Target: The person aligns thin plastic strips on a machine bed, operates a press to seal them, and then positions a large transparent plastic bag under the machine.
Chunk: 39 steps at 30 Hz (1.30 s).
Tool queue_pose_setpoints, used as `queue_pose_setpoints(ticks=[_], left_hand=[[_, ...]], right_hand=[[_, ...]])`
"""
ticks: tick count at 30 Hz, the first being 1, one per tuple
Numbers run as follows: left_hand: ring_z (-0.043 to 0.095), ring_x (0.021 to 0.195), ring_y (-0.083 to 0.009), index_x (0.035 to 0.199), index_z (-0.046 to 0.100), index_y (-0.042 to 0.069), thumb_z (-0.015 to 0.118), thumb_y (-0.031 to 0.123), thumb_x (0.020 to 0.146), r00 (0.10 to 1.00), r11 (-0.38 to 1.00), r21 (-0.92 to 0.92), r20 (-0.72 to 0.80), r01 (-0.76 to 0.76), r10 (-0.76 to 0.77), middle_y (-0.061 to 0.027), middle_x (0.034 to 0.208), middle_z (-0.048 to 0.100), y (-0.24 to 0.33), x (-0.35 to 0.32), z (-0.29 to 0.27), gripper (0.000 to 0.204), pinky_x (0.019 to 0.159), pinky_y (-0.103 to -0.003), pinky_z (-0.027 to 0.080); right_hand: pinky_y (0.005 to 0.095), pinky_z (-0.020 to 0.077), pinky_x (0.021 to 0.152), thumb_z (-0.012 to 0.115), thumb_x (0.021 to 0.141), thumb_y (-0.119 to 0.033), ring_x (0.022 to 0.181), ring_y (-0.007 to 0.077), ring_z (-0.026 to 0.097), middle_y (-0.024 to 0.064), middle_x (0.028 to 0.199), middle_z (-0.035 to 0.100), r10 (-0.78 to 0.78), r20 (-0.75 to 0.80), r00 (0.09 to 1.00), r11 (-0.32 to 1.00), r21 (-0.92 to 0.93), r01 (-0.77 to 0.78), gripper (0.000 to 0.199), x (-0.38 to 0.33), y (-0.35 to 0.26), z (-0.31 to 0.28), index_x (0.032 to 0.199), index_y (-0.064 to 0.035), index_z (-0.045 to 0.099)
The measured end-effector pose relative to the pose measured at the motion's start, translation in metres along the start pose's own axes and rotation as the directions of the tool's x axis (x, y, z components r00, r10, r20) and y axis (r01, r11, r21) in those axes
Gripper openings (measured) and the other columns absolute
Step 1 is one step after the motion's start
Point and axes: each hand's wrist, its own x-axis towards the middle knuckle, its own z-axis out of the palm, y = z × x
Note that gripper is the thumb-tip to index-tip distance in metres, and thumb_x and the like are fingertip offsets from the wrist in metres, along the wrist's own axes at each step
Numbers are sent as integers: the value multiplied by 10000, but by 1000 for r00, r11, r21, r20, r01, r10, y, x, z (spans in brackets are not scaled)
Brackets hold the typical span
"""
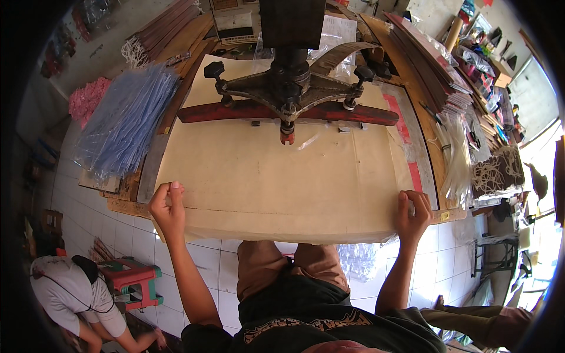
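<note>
A large tan sheet [265, 176] lies over the work table in front of me, its front edge reaching past the table toward my lap. At its left edge my left hand [169, 207] is closed, thumb and fingers pinching the border. My right hand [414, 215] has curled fingers gripping the opposite edge, near the front right corner. Over the far part of the sheet stands a press head with dark metal arms [288, 88] and a curved red bar [247, 112]. A few small dark pieces [344, 129] sit near the bar.
Stacked bluish plastic bags [126, 117] and a pink bundle [88, 100] are on the left. Long boards [421, 53] and clear plastic strips [456, 153] line the right side. A person [76, 294] bends beside a red and green stool [132, 282]; another person's legs [471, 315] show lower right.
</note>
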Motion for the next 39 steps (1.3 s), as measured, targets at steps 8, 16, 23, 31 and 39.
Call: queue_pose_setpoints(ticks=[8,16,23,31,39], left_hand=[[645,681,-130,835,666,-45,630,178,997,1000,1000,-10,-2,-3,3,-79,716,681,2,0,0,278,646,-277,512],[652,678,-133,836,666,-43,630,174,997,1000,1000,5,-1,-18,18,-84,714,685,0,0,0,273,641,-277,515],[652,672,-134,839,669,-42,630,171,994,1000,1000,0,-2,-6,6,-85,715,687,3,1,1,267,639,-276,520],[647,675,-131,837,667,-42,628,166,994,1000,1000,-3,0,-8,8,-83,724,687,2,0,1,263,639,-274,523],[637,669,-129,830,663,-41,628,165,995,1000,1000,-6,-2,-10,10,-81,723,688,3,0,1,266,638,-275,511]], right_hand=[[373,512,735,718,848,-37,800,274,664,106,830,719,-7,-1,1000,1000,-12,7,38,-1,2,0,839,0,717],[375,511,733,719,859,-44,802,275,663,107,832,720,-12,-4,1000,1000,-1,12,49,-1,1,1,841,2,716],[376,512,731,718,861,-45,798,275,665,107,833,723,-14,-2,1000,1000,-8,14,51,0,-1,0,843,3,718],[376,512,731,716,860,-41,799,276,667,111,835,723,-12,0,1000,1000,-9,12,48,0,-1,0,845,5,719],[380,507,724,720,859,-43,795,279,663,114,827,718,-13,-1,1000,1000,-10,13,53,0,-1,0,846,8,718]])
